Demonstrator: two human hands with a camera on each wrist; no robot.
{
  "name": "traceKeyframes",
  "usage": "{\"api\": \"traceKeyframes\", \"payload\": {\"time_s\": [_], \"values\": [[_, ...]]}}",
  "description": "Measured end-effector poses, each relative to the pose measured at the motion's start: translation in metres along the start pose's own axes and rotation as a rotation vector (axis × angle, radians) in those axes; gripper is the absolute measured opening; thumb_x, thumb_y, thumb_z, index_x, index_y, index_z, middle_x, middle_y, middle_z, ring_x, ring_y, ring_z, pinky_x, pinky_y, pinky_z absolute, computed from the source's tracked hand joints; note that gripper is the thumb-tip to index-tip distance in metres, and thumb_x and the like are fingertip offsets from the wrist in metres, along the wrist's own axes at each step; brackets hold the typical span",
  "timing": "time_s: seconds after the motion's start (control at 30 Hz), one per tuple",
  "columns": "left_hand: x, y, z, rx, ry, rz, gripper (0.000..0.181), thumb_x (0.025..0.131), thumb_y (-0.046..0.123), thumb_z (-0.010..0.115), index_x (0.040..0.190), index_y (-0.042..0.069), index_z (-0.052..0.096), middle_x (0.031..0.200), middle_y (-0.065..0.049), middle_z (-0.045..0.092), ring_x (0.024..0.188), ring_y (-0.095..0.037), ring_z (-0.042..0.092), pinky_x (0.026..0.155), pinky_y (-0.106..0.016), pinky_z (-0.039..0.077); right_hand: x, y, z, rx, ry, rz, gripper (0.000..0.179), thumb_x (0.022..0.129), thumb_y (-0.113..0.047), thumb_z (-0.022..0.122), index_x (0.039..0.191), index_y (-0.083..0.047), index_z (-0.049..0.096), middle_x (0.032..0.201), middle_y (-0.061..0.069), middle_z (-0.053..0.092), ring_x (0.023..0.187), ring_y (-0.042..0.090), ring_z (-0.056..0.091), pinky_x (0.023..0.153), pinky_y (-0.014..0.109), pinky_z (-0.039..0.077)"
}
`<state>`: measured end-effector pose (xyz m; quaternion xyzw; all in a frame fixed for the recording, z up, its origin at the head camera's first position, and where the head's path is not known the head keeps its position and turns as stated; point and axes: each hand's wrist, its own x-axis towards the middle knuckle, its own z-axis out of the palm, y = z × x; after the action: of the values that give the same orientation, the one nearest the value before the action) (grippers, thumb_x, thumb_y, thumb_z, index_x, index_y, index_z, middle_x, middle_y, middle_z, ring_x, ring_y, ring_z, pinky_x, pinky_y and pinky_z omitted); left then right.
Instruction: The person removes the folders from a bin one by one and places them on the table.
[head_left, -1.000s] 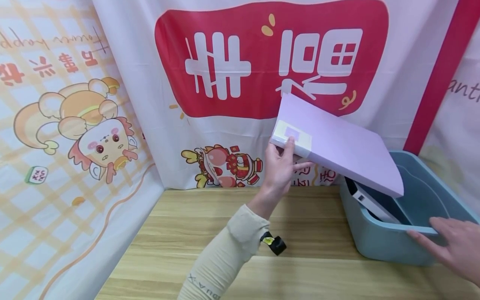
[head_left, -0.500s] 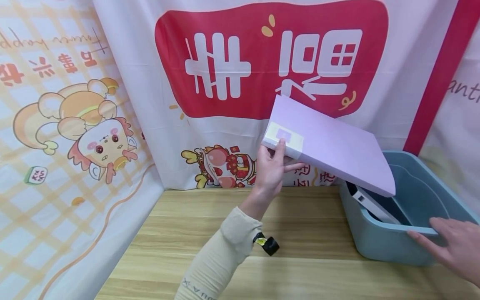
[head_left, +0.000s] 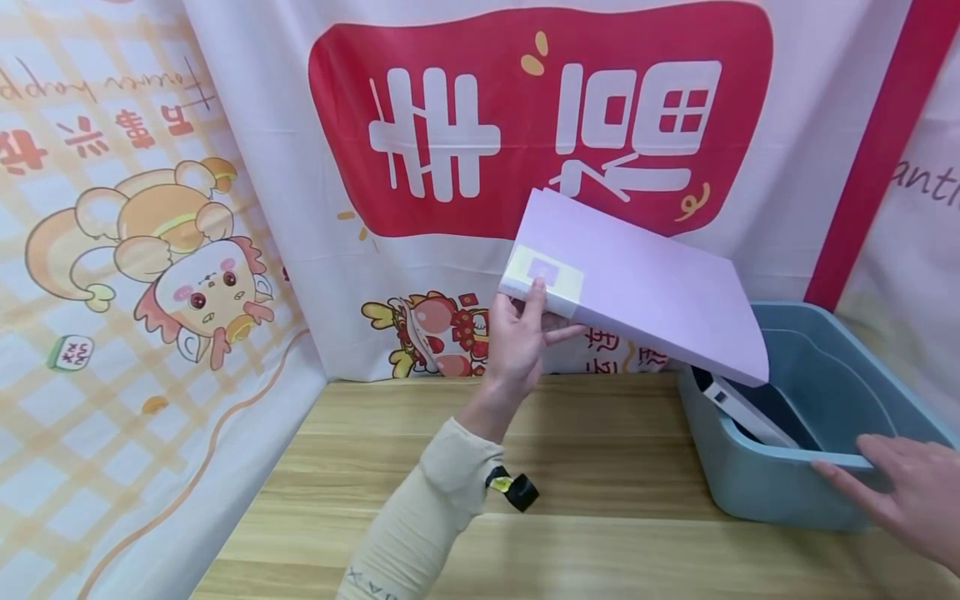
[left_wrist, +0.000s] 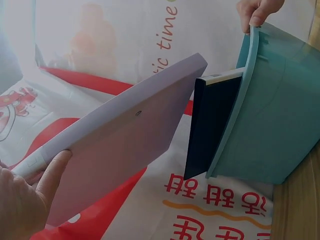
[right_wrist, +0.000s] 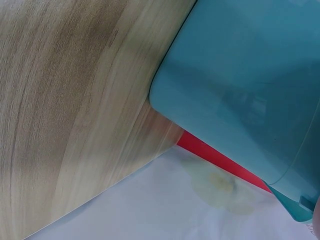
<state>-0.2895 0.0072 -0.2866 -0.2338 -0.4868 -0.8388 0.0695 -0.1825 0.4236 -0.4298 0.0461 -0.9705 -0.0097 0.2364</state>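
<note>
"Where are you holding the lilac folder [head_left: 637, 283]?"

"I am holding it tilted above the counter [head_left: 600, 450], to the left of the blue tub [head_left: 787, 487], with its lower end hanging over the tub's left side"

"And what is each grip doing?"

"My left grip [head_left: 517, 342] is pinching the folder at its labelled end, the one farther from the tub, with one digit lying on the label [head_left: 564, 279]. My right grip [head_left: 911, 492] is straddling and holding the tub's near rim"

"What are you watching most closely?"

"The white-spined file [head_left: 752, 414], which is leaning inside the tub and poking above its left rim. I am not able to tell whether the folder's lower corner is touching it, so I am judging that a little lift at that corner is sparing both from snagging"

"And how firmly are you pinching?"

"I am bearing the folder from one end, so I am reckoning on a firm, even squeeze and a steady wrist; a looser one might be letting it twist toward the tub. With the right grip, I am favouring a light downward press, in case a catching edge is dragging the tub along the counter"
</note>
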Motion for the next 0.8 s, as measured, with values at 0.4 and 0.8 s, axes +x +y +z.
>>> {"api": "traceKeyframes", "payload": {"time_s": [0.4, 0.8], "values": [[0.0, 0.005, -0.023, -0.016, 0.014, -0.011, 0.046, 0.107, 0.021, 0.054, 0.149, 0.013, 0.038, 0.136, -0.018, 0.061, 0.12, -0.038, 0.065, 0.086, -0.058, 0.056, -0.001, 0.001, 0.002, 0.001, 0.026, -0.015, 0.057, 0.093, -0.062, 0.063, 0.068, -0.016, 0.041, 0.058, -0.003, 0.035, 0.053, 0.016, 0.04, 0.053, 0.032, 0.035], [0.0, 0.013, -0.044, 0.005, 0.034, 0.027, 0.047, 0.108, 0.02, 0.053, 0.151, 0.012, 0.037, 0.139, -0.018, 0.06, 0.122, -0.036, 0.064, 0.085, -0.056, 0.058, -0.001, 0.0, 0.001, -0.013, 0.024, -0.014, 0.058, 0.093, -0.063, 0.062, 0.068, -0.016, 0.04, 0.059, -0.002, 0.034, 0.053, 0.016, 0.038, 0.054, 0.032, 0.034]]}}
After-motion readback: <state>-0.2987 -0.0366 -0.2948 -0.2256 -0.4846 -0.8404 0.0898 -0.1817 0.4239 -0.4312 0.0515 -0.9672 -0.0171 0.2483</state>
